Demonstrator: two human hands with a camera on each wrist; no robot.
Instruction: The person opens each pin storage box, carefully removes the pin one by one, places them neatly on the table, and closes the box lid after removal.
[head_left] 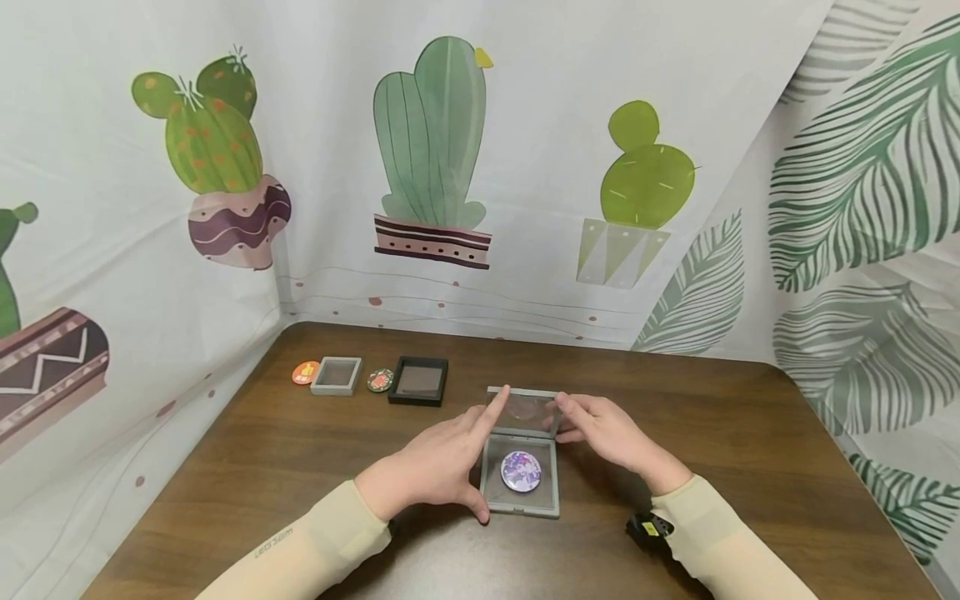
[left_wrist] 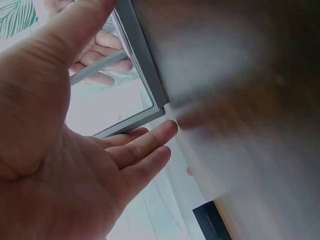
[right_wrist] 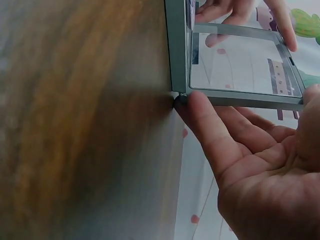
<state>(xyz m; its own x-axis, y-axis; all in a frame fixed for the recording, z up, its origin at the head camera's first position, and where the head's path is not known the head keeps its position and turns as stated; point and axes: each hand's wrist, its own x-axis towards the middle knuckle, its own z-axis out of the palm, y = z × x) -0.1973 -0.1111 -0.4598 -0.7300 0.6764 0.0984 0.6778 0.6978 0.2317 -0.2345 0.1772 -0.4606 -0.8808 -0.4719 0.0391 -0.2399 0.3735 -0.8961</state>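
A grey-framed display case with clear panes lies unfolded on the table, its hinged lid raised at the far side. On the base pane sits a round purple-and-white badge. My left hand spans the left side, thumb by the base's near corner and index finger stretched along the lid's edge. In the left wrist view its other fingers extend beside the grey frame. With my right hand I hold the lid's right side, thumb at the top corner. The right wrist view shows a fingertip at the hinge corner.
At the back left of the brown table lie an orange badge, a small grey case, a green patterned badge and a black case. A cactus-print curtain hangs behind the table.
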